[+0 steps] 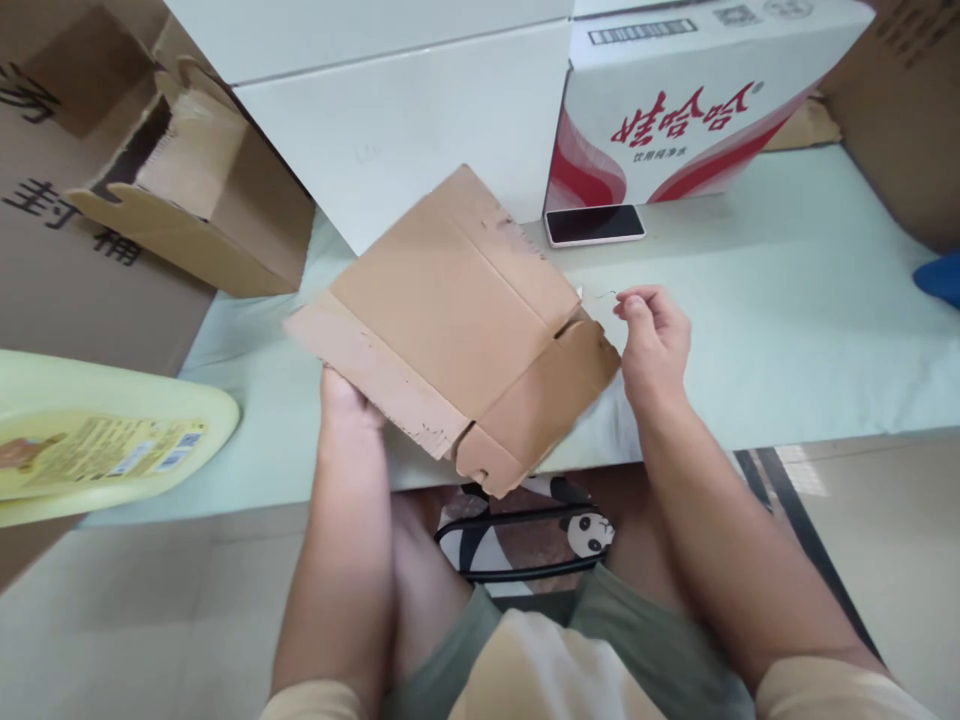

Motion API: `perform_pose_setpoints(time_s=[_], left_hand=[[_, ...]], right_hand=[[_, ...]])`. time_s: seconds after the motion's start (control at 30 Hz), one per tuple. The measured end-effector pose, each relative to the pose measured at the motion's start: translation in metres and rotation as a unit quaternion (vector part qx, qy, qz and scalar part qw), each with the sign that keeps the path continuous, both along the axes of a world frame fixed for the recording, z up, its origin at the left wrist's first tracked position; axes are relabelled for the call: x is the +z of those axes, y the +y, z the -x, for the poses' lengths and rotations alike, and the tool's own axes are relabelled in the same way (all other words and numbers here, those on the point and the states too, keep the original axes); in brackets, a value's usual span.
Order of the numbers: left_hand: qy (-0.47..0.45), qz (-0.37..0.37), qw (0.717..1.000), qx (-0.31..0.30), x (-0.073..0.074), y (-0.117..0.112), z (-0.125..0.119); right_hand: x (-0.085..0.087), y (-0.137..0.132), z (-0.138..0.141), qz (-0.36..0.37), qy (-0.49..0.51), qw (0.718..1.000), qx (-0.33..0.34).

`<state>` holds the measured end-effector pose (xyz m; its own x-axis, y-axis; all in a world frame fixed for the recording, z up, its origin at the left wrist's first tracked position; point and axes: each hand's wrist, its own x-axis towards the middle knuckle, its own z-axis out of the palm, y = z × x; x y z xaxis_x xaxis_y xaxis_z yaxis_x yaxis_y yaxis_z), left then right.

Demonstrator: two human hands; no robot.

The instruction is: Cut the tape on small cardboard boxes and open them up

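Note:
A small brown cardboard box (457,325) with torn flaps is held up over the edge of a pale green table (787,330). My left hand (346,398) grips it from underneath, its fingers hidden behind the cardboard. My right hand (654,340) is beside the box's right corner, fingers pinched on a thin strand (602,294), perhaps a strip of clear tape, that runs from the box.
A smartphone (595,224) lies screen-up behind the box. A red-and-white printed carton (690,100) and a large white box (405,110) stand at the back. Open brown cartons (187,190) sit at left, a yellow plastic container (97,440) at near left, something blue (941,275) at far right.

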<state>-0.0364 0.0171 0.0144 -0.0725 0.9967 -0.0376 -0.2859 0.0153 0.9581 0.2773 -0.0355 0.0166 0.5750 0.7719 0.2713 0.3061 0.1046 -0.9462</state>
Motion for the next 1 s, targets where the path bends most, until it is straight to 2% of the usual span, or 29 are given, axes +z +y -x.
perform_pose_setpoints(time_s=[0.1,0.17,0.23,0.27,0.37,0.43,0.47,0.57,0.63,0.77,0.8,0.83,0.87,0.93,1.0], left_hand=[[-0.030,0.008,0.999,0.029,0.013,-0.002,-0.004],[-0.029,-0.007,0.998,0.052,0.017,-0.002,-0.003],[-0.021,-0.018,0.998,0.053,0.018,-0.001,-0.004],[-0.014,-0.022,0.999,0.045,0.019,-0.001,-0.005],[-0.001,-0.025,1.000,0.014,0.019,-0.001,-0.010],[-0.010,-0.023,1.000,0.009,0.019,0.000,-0.014],[-0.018,-0.023,0.999,0.013,0.018,0.000,-0.015],[-0.059,-0.016,0.997,0.046,0.016,0.001,-0.012],[-0.101,0.009,0.993,0.059,0.013,0.002,-0.006],[-0.153,0.040,0.987,0.034,0.012,0.002,0.006],[-0.154,0.039,0.987,0.031,0.013,0.002,0.008],[-0.154,0.039,0.987,0.030,0.014,0.001,0.009],[-0.154,0.040,0.987,0.030,0.014,0.000,0.011],[-0.157,0.042,0.986,0.028,0.015,0.000,0.012],[-0.169,0.042,0.984,0.027,0.016,-0.001,0.012]], right_hand=[[-0.008,0.007,-0.005,-0.003,0.046,0.998,-0.049],[-0.011,0.010,-0.006,0.028,0.116,0.993,-0.021],[-0.011,0.008,-0.004,0.082,0.196,0.974,0.083],[-0.010,0.005,-0.002,0.114,0.225,0.956,0.152],[-0.006,-0.010,0.009,0.190,0.234,0.894,0.331],[-0.002,-0.021,0.018,0.217,0.215,0.869,0.390],[0.000,-0.025,0.021,0.224,0.216,0.864,0.396],[0.012,-0.032,0.019,0.191,0.262,0.887,0.329],[0.021,-0.037,0.001,0.137,0.279,0.914,0.260],[0.034,-0.056,-0.065,0.092,0.220,0.959,0.154],[0.035,-0.063,-0.083,0.077,0.203,0.972,0.093],[0.036,-0.070,-0.100,0.046,0.195,0.980,0.003],[0.036,-0.076,-0.115,0.018,0.197,0.976,-0.095],[0.036,-0.083,-0.138,-0.002,0.205,0.950,-0.237],[0.036,-0.083,-0.155,0.008,0.203,0.933,-0.296]])
